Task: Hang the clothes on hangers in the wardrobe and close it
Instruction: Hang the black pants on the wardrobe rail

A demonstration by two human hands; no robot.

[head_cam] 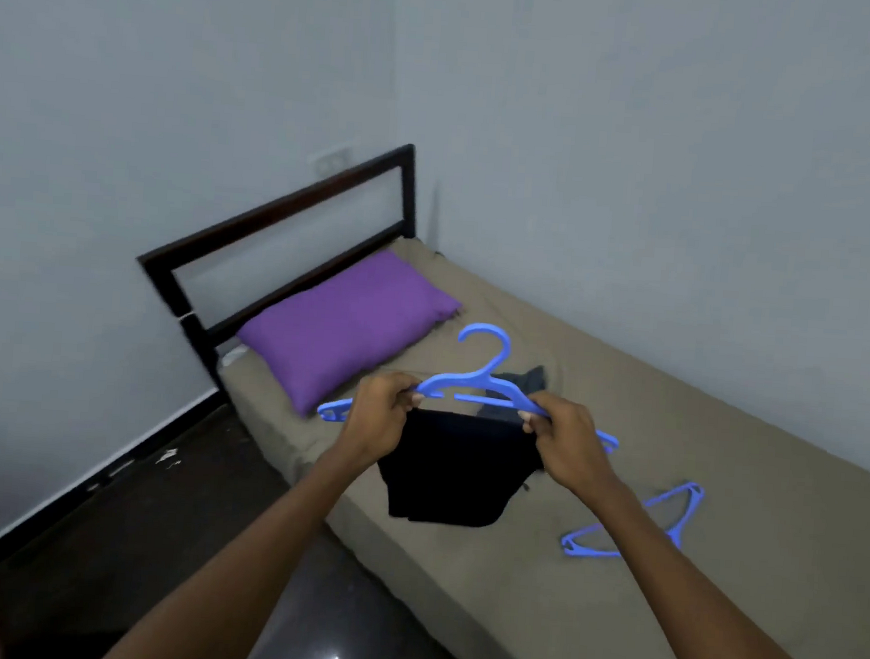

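Above a bed (pixel 714 580), the left hand (pixel 380 418) and right hand (pixel 564 436) gripped a blue hanger (pixel 475 381) from which a black garment (pixel 456 469) hung. A second blue hanger (pixel 666 520) lay on the bed at right; a purple pillow (pixel 340 322) rested near the headboard (pixel 276 220), a grey garment (pixel 522 381) beyond the hands.

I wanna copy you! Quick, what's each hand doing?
Left hand: grips the blue hanger and black garment.
Right hand: pinches the same hanger and garment.
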